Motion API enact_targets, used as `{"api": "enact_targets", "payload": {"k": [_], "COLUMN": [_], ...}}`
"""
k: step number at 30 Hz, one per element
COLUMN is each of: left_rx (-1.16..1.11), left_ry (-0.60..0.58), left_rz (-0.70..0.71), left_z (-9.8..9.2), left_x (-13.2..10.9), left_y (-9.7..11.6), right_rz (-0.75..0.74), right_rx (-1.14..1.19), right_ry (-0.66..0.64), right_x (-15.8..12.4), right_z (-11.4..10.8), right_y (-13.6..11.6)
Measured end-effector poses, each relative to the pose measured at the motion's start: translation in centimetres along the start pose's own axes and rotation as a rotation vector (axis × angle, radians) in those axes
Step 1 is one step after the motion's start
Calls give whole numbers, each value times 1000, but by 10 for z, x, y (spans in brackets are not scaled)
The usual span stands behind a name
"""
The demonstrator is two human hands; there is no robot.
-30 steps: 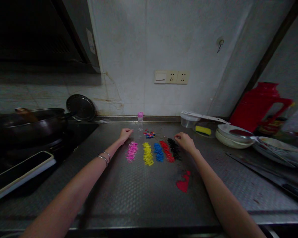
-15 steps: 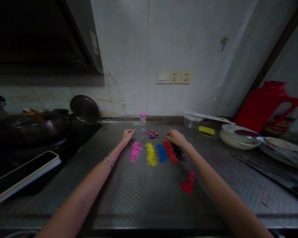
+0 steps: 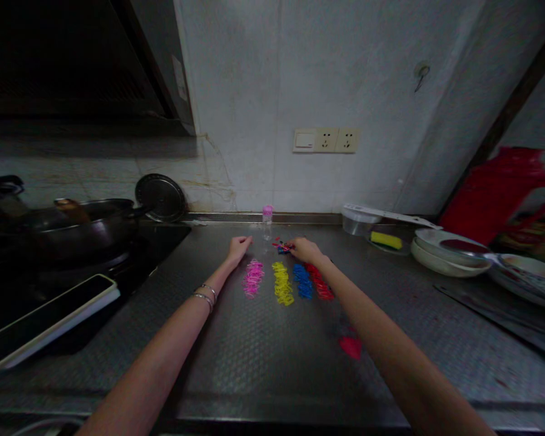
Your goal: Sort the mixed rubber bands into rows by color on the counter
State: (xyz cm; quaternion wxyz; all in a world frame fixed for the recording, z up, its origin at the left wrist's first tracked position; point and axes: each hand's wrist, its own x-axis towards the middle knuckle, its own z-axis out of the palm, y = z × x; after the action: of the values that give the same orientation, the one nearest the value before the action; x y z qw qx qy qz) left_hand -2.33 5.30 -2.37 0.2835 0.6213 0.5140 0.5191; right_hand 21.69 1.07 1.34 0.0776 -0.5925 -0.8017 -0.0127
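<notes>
My right hand (image 3: 304, 249) reaches its closed fingertips into a small mixed pile of coloured rubber bands (image 3: 281, 247); whatever they pinch is too small to make out. Left of that pile, my left hand (image 3: 240, 247) rests by the counter with thumb and fingers together, and I cannot see what is between them. Nearer me lie rows of small bands sorted by colour: pink bands (image 3: 253, 278), yellow bands (image 3: 282, 283), blue bands (image 3: 303, 281) and red bands (image 3: 319, 282). My right forearm mostly hides the black ones. A clear bottle with a pink cap (image 3: 267, 212) stands behind the pile.
A red heart shape (image 3: 350, 347) marks the metal counter (image 3: 245, 369). To the right are a clear tub (image 3: 356, 224), a yellow sponge (image 3: 386, 241), stacked bowls (image 3: 445, 260) and a red thermos (image 3: 490, 194). A pan (image 3: 86, 230) sits on the stove at left.
My right hand has moved left from above the black bands to the mixed pile, its forearm now covering most of the black row. The left hand keeps its place. The view has shifted slightly.
</notes>
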Motion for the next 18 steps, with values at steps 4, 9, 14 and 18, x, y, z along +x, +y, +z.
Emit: {"api": "enact_targets", "payload": {"k": [4,9,14,18], "left_rx": [-26,-27,-30,-25], "left_ry": [9,19,15,11], "left_rz": [-7,-14,-22,-11], "left_z": [0,0,-1,-1], "left_x": [-1,-2,-3,-2], "left_y": [1,4,5,4], "right_rz": [9,26,28,44], "right_rx": [-32,-55,-36,25], "right_ry": [-4,27,89,145], "right_x": [1,0,1,3], "right_z": [-2,-4,-6,-10], "right_y": [-5,-11,-8,-2]}}
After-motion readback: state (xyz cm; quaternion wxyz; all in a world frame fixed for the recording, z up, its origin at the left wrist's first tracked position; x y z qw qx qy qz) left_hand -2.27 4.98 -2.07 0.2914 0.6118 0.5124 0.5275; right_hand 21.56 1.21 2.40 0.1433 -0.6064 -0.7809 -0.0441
